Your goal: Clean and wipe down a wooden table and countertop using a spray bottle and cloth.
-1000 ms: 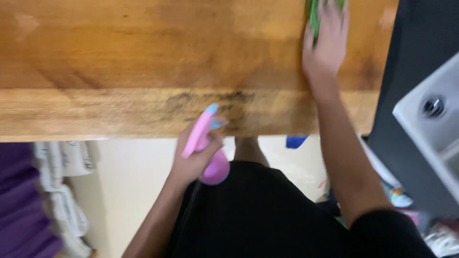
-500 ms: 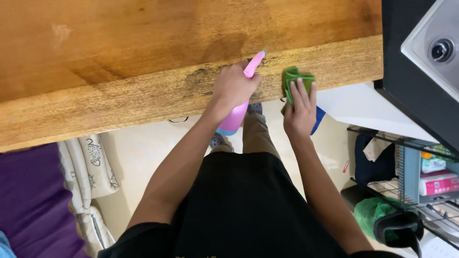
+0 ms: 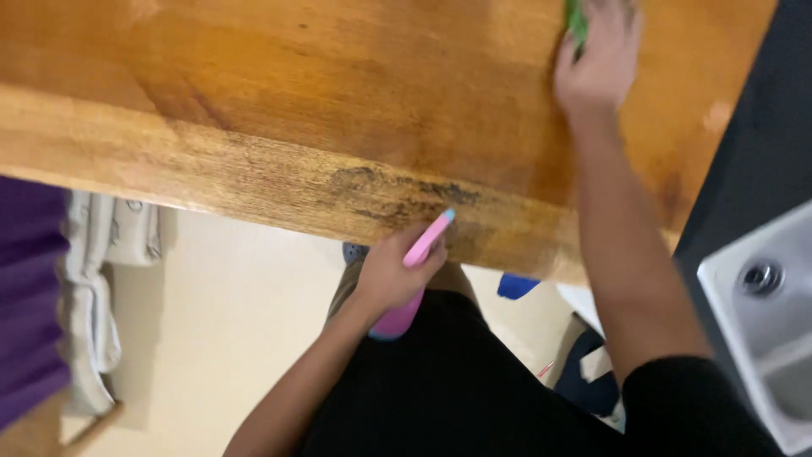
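My right hand (image 3: 596, 59) presses a green cloth (image 3: 575, 17) flat on the wooden countertop (image 3: 279, 101), far from me near the top of the view; most of the cloth is hidden under the fingers. My left hand (image 3: 385, 275) grips a pink spray bottle (image 3: 414, 275) with a light blue nozzle tip, held below the counter's front edge, close to my body. A dark stain (image 3: 397, 190) marks the counter's front edge just above the bottle.
A white sink (image 3: 765, 322) with a metal drain is set in a dark surface (image 3: 761, 127) at the right. A purple cloth (image 3: 30, 296) and pale towels (image 3: 101, 288) hang at the left. The cream floor (image 3: 237, 322) shows below.
My right hand has moved with the green cloth from the counter's front edge out onto the top. My left hand has dropped with the spray bottle back below the edge.
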